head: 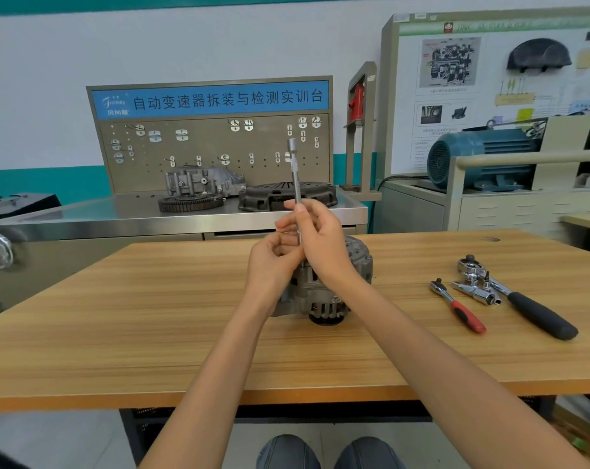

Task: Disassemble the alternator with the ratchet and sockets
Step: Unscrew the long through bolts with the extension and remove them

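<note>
Your left hand (276, 262) curls its fingers round the lower end of the extension bar (297, 184), and your right hand (320, 242) pinches the shaft just above it, thumb and fingers wrapped on. The bar stands upright, its socket end (291, 144) topmost. Right beneath your grip sits the alternator (324, 296) on the wooden table (151, 316). Off to the right of your grip lie 2 ratchets, red-handled (458, 306) and black-handled (524, 302), apart from both hands.

Both forearms reach forward, left grip (275, 257) and right grip (315, 238) curled together.
</note>
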`<state>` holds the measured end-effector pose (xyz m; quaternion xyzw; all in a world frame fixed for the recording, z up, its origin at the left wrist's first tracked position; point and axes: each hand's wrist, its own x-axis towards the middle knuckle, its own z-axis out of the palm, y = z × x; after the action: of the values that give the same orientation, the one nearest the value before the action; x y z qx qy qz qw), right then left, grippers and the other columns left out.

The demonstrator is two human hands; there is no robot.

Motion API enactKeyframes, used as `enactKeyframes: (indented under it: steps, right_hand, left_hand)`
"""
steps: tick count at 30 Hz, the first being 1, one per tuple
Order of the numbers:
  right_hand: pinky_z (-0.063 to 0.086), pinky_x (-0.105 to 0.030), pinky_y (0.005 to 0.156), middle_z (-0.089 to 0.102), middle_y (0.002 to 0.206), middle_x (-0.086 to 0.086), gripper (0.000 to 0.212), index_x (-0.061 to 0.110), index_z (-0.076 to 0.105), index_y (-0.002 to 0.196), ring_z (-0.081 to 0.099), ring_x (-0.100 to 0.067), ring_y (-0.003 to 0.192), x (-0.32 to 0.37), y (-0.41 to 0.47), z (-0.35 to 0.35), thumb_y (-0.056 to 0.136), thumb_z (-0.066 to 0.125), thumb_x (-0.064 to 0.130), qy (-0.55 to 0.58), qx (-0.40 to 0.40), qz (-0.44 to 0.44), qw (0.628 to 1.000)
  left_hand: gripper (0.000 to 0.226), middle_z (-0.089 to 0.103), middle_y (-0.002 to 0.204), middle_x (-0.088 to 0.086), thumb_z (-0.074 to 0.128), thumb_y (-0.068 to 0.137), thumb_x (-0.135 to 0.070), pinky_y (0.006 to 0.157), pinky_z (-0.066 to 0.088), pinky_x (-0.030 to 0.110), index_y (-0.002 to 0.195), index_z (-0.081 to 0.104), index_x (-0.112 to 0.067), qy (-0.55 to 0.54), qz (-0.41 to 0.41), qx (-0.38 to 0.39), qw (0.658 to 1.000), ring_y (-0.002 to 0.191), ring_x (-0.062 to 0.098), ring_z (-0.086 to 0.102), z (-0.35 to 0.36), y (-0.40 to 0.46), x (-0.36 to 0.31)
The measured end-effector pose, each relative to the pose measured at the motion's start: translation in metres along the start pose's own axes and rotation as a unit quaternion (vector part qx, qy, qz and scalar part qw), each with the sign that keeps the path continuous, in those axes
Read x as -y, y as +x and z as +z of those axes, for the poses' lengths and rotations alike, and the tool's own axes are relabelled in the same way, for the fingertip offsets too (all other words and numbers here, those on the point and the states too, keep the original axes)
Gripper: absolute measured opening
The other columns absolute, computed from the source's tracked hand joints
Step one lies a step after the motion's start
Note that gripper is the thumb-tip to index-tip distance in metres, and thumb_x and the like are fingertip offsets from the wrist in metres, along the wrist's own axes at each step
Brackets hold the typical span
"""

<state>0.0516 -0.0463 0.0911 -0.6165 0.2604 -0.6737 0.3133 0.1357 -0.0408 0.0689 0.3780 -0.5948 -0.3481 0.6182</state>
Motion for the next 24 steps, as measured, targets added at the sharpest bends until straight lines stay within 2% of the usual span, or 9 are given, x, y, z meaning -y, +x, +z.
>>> enactKeyframes:
  steps: [2, 5, 8, 11, 13, 16, 19, 21, 24]
  right_hand:
    - [0.055, -0.023, 0.070, 0.065, 0.077, -0.001, 0.011, 0.018, 0.053, 0.102, 0.064, -0.003, 0.072, -0.0008, 0.0003, -0.0012, 0.099, 0.044, 0.012, -0.002, -0.003, -0.002, 1.000]
    - [0.052, -0.018, 0.070, 0.065, 0.076, 0.000, 0.012, 0.015, 0.053, 0.101, 0.063, -0.003, 0.071, -0.0018, 0.0003, -0.0037, 0.100, 0.041, 0.012, -0.016, -0.002, -0.016, 1.000]
    - [0.053, -0.018, 0.068, 0.065, 0.076, 0.000, 0.018, 0.014, 0.054, 0.097, 0.064, -0.004, 0.069, -0.0010, -0.0012, -0.0036, 0.101, 0.036, 0.012, -0.016, 0.003, -0.015, 1.000]
    - [0.054, -0.019, 0.061, 0.065, 0.076, -0.003, 0.025, 0.015, 0.055, 0.092, 0.065, -0.007, 0.065, 0.0012, -0.0018, -0.0024, 0.102, 0.032, 0.012, 0.014, 0.004, 0.003, 1.000]
    - [0.055, -0.021, 0.061, 0.066, 0.077, -0.003, 0.023, 0.016, 0.057, 0.092, 0.066, -0.008, 0.066, 0.0025, -0.0027, -0.0019, 0.102, 0.037, 0.014, 0.030, 0.001, 0.012, 0.999]
    - [0.055, -0.021, 0.059, 0.067, 0.079, -0.001, 0.009, 0.018, 0.060, 0.093, 0.067, -0.008, 0.068, 0.0026, -0.0044, -0.0019, 0.096, 0.052, 0.016, 0.037, 0.001, 0.019, 0.999]
    - [0.057, -0.022, 0.066, 0.069, 0.082, -0.002, 0.012, 0.017, 0.062, 0.094, 0.068, -0.009, 0.072, 0.0025, -0.0032, -0.0034, 0.096, 0.051, 0.013, 0.021, 0.010, 0.010, 1.000]
    - [0.056, -0.021, 0.073, 0.069, 0.084, 0.000, 0.016, 0.017, 0.063, 0.097, 0.068, -0.006, 0.076, 0.0025, -0.0020, -0.0043, 0.098, 0.047, 0.014, -0.003, 0.016, 0.000, 1.000]
    - [0.055, -0.021, 0.076, 0.069, 0.086, 0.003, 0.020, 0.016, 0.060, 0.106, 0.068, -0.005, 0.077, 0.0017, -0.0021, -0.0044, 0.101, 0.041, 0.015, -0.020, 0.020, 0.000, 1.000]
  left_hand:
    - [0.012, 0.069, 0.084, 0.003, 0.060, 0.088, -0.002, 0.065, 0.050, 0.014, 0.096, 0.068, -0.008, -0.013, 0.004, 0.015, 1.000, 0.080, 0.012, 0.063, 0.0000, -0.0030, -0.0002]
    - [0.017, 0.074, 0.092, -0.003, 0.055, 0.095, -0.013, 0.074, 0.052, 0.015, 0.101, 0.070, -0.018, -0.028, 0.023, 0.052, 0.998, 0.090, 0.005, 0.067, -0.0010, -0.0085, 0.0014]
    - [0.016, 0.074, 0.095, 0.000, 0.057, 0.095, -0.014, 0.080, 0.053, 0.019, 0.101, 0.070, -0.018, -0.019, 0.033, 0.041, 0.998, 0.093, 0.009, 0.068, -0.0023, -0.0080, 0.0022]
    - [0.008, 0.072, 0.080, -0.002, 0.065, 0.089, -0.010, 0.071, 0.053, 0.017, 0.087, 0.069, -0.018, -0.033, 0.016, 0.006, 0.999, 0.079, 0.009, 0.067, -0.0007, -0.0051, 0.0018]
    - [0.011, 0.069, 0.069, -0.006, 0.067, 0.086, -0.006, 0.061, 0.051, 0.014, 0.083, 0.067, -0.016, -0.031, 0.009, -0.005, 0.999, 0.068, 0.004, 0.063, 0.0018, -0.0041, 0.0009]
    - [0.012, 0.068, 0.076, 0.000, 0.064, 0.085, -0.001, 0.061, 0.049, 0.015, 0.088, 0.066, -0.012, -0.020, 0.006, -0.014, 1.000, 0.071, 0.007, 0.062, 0.0047, -0.0034, 0.0014]
    - [0.009, 0.071, 0.086, -0.001, 0.063, 0.089, -0.009, 0.067, 0.051, 0.014, 0.094, 0.067, -0.015, -0.037, 0.012, -0.010, 0.999, 0.082, 0.009, 0.065, 0.0041, -0.0067, 0.0027]
    - [0.011, 0.073, 0.089, -0.009, 0.060, 0.093, -0.016, 0.070, 0.050, 0.011, 0.096, 0.068, -0.023, -0.043, 0.027, 0.005, 0.999, 0.087, 0.002, 0.067, 0.0024, -0.0092, 0.0036]
    - [0.016, 0.074, 0.087, -0.015, 0.059, 0.094, -0.016, 0.072, 0.049, 0.010, 0.095, 0.068, -0.029, -0.029, 0.040, 0.022, 0.999, 0.089, -0.003, 0.067, 0.0004, -0.0102, 0.0034]
